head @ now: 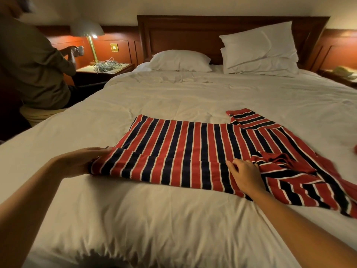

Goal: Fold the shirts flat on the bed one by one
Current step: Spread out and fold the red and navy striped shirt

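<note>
Head view: left hand (77, 163), right hand (247, 176) hold shirt (173, 147) at near edge.

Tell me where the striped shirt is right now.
Head view: the striped shirt lies spread on the bed's near half, right of centre. The left hand grips its left edge; the right hand rests on its near-right part.

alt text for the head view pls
A red, navy and white striped shirt lies on a white bed; the left hand grips its near-left corner, the right hand rests on it. Another person sits far left.
</note>
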A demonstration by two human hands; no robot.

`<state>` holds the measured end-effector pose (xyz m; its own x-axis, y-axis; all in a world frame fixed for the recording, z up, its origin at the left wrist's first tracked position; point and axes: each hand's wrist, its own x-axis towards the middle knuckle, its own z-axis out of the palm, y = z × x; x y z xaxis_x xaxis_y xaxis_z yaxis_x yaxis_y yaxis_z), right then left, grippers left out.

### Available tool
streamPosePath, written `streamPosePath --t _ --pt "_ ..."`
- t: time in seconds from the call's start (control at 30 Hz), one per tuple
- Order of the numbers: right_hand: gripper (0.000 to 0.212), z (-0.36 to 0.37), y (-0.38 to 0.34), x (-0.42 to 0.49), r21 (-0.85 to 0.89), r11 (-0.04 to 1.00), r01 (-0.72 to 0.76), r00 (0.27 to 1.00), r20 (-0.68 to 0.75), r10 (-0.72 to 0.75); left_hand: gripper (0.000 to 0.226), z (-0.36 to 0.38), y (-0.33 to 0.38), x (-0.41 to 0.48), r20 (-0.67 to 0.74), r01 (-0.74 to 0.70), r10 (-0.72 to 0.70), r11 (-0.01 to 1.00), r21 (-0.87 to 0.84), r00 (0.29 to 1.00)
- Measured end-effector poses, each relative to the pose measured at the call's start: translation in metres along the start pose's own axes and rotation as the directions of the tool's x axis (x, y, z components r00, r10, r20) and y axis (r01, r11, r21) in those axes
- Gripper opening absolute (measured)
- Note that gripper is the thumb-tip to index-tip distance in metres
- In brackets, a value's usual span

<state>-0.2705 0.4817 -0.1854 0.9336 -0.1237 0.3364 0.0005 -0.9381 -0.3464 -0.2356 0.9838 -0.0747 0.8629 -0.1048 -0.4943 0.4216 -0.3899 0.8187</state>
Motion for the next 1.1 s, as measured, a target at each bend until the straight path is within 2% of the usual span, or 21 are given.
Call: streamPosePath --t 0.1,0.17,0.23,0.33,0.43,0.53,0.57,0.63,0.67,0.7,0.73,0.8,0.87,0.97,1.0,1.03,1.1 --pt "0.04 0.0 0.001 0.001 -0.007 1.0 -0.007 1.0 0.027 0.007 0.083 0.009 0.013 0.01 -0.125 0.059 -0.038 0.984 0.169 0.991" --pt "0.041 0.0 0.0 0.002 -0.014 1.0 -0.018 0.998 0.053 0.019 0.074 0.016 0.02 0.016 -0.182 0.034 -0.007 0.989 0.146 0.983" --pt "0.04 -0.001 -0.001 0.001 0.0 1.0 -0.017 0.999 0.05 0.017 0.058 0.02 0.024 0.021 -0.281 -0.053 0.073 0.995 0.079 0.957" --pt "0.035 -0.001 -0.002 -0.001 0.029 1.0 0.002 1.0 -0.029 -0.001 0.046 0.024 0.024 0.028 -0.391 -0.115 0.152 0.987 0.115 0.908" --pt "0.033 0.0 -0.001 -0.002 0.0 1.0 0.004 0.994 -0.105 -0.004 0.047 0.027 0.014 0.033 -0.439 -0.055 0.169 0.964 0.259 0.883" --pt "0.032 -0.001 -0.001 -0.002 -0.026 1.0 -0.011 0.994 -0.113 0.008 0.059 0.029 0.004 0.037 -0.49 -0.02 0.21 0.931 0.364 0.846" --pt "0.032 0.0 -0.001 -0.002 -0.039 0.999 -0.014 0.995 -0.104 0.01 0.061 0.032 0.003 0.039 -0.528 0.013 0.255 0.892 0.452 0.81" --pt "0.032 0.0 -0.001 -0.001 -0.1 0.994 -0.034 0.999 -0.039 0.031 0.057 0.045 0.004 0.042 -0.546 0.036 0.443 0.752 0.658 0.711" --pt "0.033 -0.001 0.0 0.001 -0.137 0.989 -0.047 0.999 0.013 0.049 0.053 0.056 0.006 0.043 -0.491 -0.007 0.55 0.671 0.742 0.676" --pt "0.036 -0.002 -0.001 0.004 -0.167 0.985 -0.05 0.996 0.066 0.062 0.051 0.069 0.006 0.045 -0.39 -0.073 0.628 0.581 0.81 0.673" --pt "0.038 -0.005 -0.002 0.007 -0.188 0.981 -0.039 0.991 0.116 0.062 0.051 0.082 0.004 0.047 -0.259 -0.138 0.661 0.485 0.863 0.705" --pt "0.04 -0.011 -0.001 0.012 -0.215 0.976 0.016 0.98 0.197 0.027 0.065 0.104 -0.006 0.055 -0.018 -0.209 0.563 0.336 0.918 0.827" --pt "0.037 -0.02 0.005 0.015 -0.227 0.972 0.056 0.977 0.212 -0.007 0.075 0.109 -0.021 0.065 0.066 -0.174 0.407 0.235 0.956 0.911" --pt "0.036 -0.041 0.034 0.015 -0.212 0.977 0.019 0.993 0.12 0.007 0.071 0.108 -0.028 0.076 0.074 -0.108 0.32 0.091 0.99 0.944" --pt "0.041 -0.051 0.05 0.013 -0.221 0.975 -0.015 0.996 0.088 0.035 0.073 0.111 -0.022 0.078 0.053 -0.08 0.291 0.081 0.993 0.955" --pt "0.048 -0.061 0.067 0.01 -0.239 0.969 -0.062 0.995 0.062 0.079 0.076 0.119 -0.014 0.079 -0.004 -0.039 0.268 0.156 0.987 0.964" --pt "0.061 -0.082 0.103 0.008 -0.254 0.945 -0.206 0.972 0.056 0.227 0.092 0.144 0.005 0.079 -0.125 0.026 0.248 0.368 0.929 0.961"
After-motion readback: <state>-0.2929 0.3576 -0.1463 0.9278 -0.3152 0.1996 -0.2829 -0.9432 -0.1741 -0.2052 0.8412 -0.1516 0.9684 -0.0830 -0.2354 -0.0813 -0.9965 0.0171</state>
